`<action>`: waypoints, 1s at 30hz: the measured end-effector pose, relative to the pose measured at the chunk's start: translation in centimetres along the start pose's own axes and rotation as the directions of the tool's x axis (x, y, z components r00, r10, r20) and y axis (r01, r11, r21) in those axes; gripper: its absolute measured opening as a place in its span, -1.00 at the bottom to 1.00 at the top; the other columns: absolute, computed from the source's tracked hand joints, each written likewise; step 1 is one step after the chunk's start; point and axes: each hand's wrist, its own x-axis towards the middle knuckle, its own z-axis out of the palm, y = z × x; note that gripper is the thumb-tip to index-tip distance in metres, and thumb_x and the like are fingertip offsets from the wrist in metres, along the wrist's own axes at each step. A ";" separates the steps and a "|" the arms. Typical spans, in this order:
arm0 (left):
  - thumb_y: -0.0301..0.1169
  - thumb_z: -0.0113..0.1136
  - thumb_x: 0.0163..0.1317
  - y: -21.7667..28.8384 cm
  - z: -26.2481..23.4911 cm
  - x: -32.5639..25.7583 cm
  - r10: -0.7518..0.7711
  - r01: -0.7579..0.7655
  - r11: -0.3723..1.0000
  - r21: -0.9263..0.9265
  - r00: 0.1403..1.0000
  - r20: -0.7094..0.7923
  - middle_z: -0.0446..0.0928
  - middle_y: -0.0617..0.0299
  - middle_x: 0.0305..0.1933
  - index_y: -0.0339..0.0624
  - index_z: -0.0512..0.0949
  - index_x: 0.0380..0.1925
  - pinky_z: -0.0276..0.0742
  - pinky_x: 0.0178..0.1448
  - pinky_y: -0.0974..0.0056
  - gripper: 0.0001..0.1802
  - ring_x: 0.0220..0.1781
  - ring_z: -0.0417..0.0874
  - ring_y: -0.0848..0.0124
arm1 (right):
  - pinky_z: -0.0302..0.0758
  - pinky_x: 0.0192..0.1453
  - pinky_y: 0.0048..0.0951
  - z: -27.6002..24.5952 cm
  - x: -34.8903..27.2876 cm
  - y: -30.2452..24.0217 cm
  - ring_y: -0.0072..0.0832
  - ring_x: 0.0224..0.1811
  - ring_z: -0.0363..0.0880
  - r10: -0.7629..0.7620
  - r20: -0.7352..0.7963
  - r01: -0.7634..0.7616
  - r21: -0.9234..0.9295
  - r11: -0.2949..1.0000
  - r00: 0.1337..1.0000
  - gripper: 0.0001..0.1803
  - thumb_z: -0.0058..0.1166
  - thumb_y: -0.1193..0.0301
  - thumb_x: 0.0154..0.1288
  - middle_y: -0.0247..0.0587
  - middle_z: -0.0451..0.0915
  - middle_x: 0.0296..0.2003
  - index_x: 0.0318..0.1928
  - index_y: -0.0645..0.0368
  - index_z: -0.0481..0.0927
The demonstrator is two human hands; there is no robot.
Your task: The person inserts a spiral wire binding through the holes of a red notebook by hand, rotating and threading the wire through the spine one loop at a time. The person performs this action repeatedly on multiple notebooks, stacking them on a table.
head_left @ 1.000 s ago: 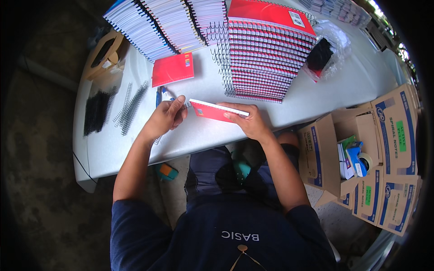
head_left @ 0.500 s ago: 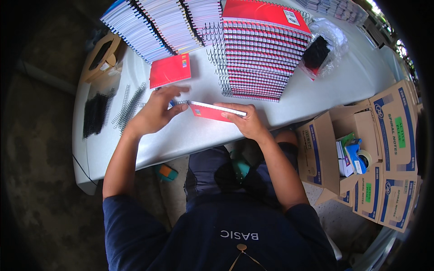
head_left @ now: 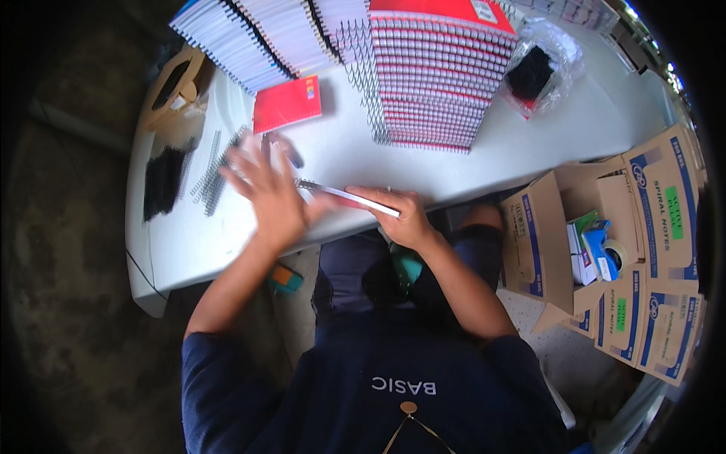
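Observation:
My right hand (head_left: pixel 398 216) grips a small red notebook (head_left: pixel 370 203) by its right end, its white page edge turned up. A wire coil (head_left: pixel 304 182) shows at the notebook's left end. Beside that end is my left hand (head_left: pixel 270 193), fingers spread and smeared by motion, its thumb close to the cover; whether it touches cannot be made out. Beyond the left hand a red notebook cover (head_left: pixel 287 104) lies flat on the white table (head_left: pixel 333 140). Several loose wire coils (head_left: pixel 215 178) and a dark bundle of coils (head_left: pixel 168 180) lie to the left.
A tall stack of red spiral notebooks (head_left: pixel 439 83) stands at the far middle, beside stacks of bound pages (head_left: pixel 249 49). Clear plastic wrap (head_left: pixel 556 57) sits right of it. At right, an open cardboard box (head_left: pixel 535 234) holds a tape dispenser (head_left: pixel 599 250); more boxes (head_left: pixel 669 204) stand alongside.
My left hand has swung right and nearer, its fingers now spread wide. The notebook in my right hand has tilted, showing more of its edge. The view has shifted slightly.

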 end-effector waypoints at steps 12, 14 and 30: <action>0.44 -0.12 -0.04 0.3 1.0 -0.3 -0.075 0.025 0.940 -0.339 0.988 -0.137 -0.28 -0.45 0.36 -0.50 -0.05 0.27 -0.42 0.34 -0.31 0.22 0.36 -0.30 -0.44 | 0.52 0.02 -0.38 1.2 -0.2 -0.9 -0.26 -0.07 0.59 -0.111 0.001 0.111 -0.027 0.993 0.994 -0.55 -0.01 0.71 0.05 -0.18 0.59 -0.07 -0.01 0.10 0.58; 0.41 -0.08 -0.03 2.8 3.1 -4.4 0.092 -0.093 0.856 -0.509 0.995 -0.028 -0.23 -0.46 0.35 -0.54 -0.05 0.26 -0.36 0.33 -0.34 0.22 0.36 -0.19 -0.44 | 0.52 0.01 -0.38 1.2 -0.4 0.2 -0.25 -0.07 0.59 -0.074 -0.091 0.075 0.007 0.997 0.993 -0.53 -0.01 0.71 0.04 -0.18 0.58 -0.06 -0.01 0.08 0.58; 0.40 -0.11 0.00 1.6 2.1 -0.2 -0.179 0.076 0.827 -0.557 0.975 -0.133 -0.08 -0.47 0.28 -0.52 -0.01 0.25 -0.16 0.32 -0.30 0.17 0.33 -0.03 -0.32 | 0.54 -0.08 -0.36 1.9 0.1 -0.4 -0.22 -0.15 0.61 -0.145 0.034 0.148 -0.094 0.985 0.989 -0.53 0.10 0.64 0.00 -0.10 0.59 -0.10 0.01 0.15 0.53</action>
